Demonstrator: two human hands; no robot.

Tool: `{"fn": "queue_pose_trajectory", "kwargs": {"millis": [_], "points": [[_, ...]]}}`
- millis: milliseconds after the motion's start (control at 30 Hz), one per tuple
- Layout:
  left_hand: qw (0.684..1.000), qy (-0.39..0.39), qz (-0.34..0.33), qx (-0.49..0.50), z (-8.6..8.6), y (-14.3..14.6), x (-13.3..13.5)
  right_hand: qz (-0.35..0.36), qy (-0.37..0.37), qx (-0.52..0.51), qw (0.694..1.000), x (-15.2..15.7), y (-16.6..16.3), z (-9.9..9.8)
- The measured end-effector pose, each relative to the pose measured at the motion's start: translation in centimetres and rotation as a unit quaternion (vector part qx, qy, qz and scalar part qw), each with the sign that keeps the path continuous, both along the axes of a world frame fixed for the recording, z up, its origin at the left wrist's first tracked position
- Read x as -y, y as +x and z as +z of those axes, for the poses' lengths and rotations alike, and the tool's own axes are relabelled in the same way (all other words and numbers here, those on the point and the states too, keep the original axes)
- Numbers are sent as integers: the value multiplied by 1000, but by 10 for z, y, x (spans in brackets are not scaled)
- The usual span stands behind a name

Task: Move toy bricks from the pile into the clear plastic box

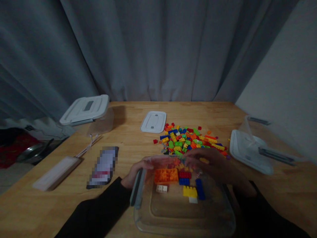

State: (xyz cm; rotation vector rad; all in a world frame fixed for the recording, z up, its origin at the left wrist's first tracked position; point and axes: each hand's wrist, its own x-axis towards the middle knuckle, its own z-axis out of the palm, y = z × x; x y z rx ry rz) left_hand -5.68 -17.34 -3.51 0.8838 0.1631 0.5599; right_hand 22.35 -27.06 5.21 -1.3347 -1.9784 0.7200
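A clear plastic box [178, 226] stands close in front of me, with several toy building bricks inside, among them an orange brick [166, 176], a yellow brick [190, 191] and a white brick [161, 188]. My left hand [139, 169] grips its far left rim. At the far right side of the box, my right hand [210, 162] reaches over the rim, its fingers stretched leftward and slightly bent beside the loose bricks. Whether those fingertips touch a brick is too dark to tell. Just beyond the box spreads a pile of colourful bricks [178, 144].
A white lid [153, 121] lies behind the pile. On the left are a lidded box [100, 122], a pixelated phone-like object [104, 167] and a pale case [58, 173] with a strap. At right, another clear box [255, 138] rests by a white lid [247, 153].
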Motion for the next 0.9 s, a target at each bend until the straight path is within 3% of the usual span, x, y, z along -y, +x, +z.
{"fn": "queue_pose_trajectory", "kwargs": {"millis": [100, 200, 267, 333, 500, 667, 900], "points": [[1000, -20, -2, -3, 0, -2, 1, -203, 107, 1, 973, -21, 52, -25], [999, -32, 4, -1, -4, -4, 1, -339, 164, 17, 926, -41, 103, -55], [999, -36, 3, -1, -5, -4, 0, -389, 180, 45, 902, -47, 129, -74], [999, -35, 0, -3, -5, -4, 0, -414, 176, 69, 891, -48, 145, -90], [999, -29, 12, -6, -8, -5, 0, -412, 100, 93, 901, -45, 161, -114], [999, -34, 15, -12, -7, -4, -1, -418, 81, 66, 902, -45, 169, -121], [999, -40, 10, -6, -1, -3, 0, -357, 112, 121, 919, -47, 166, -121]]}}
